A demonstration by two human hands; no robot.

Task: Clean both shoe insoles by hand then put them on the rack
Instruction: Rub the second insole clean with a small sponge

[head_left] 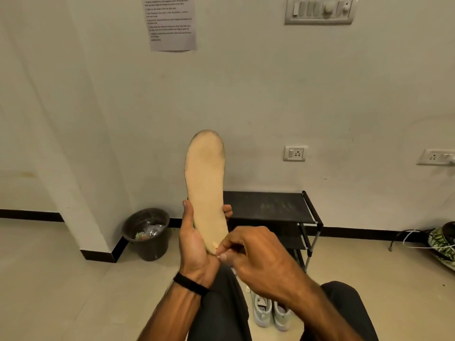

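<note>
a: where's the insole point(205, 183)?

b: upright before the rack point(268, 205). my left hand point(194, 244) grips its heel; right hand point(256, 254) pinches there.

a: handling?

b: probably light, floppy; i'd hold mid-length.

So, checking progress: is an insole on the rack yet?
No, the rack top shows no insole; the left hand holds one insole upright.

Insole point(205, 183) heel behind right hand point(258, 257)

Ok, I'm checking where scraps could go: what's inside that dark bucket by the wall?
The dark bucket holds crumpled shiny wrappers and some greenish and orange scraps. Its near wall hides whatever lies deeper down.
</note>
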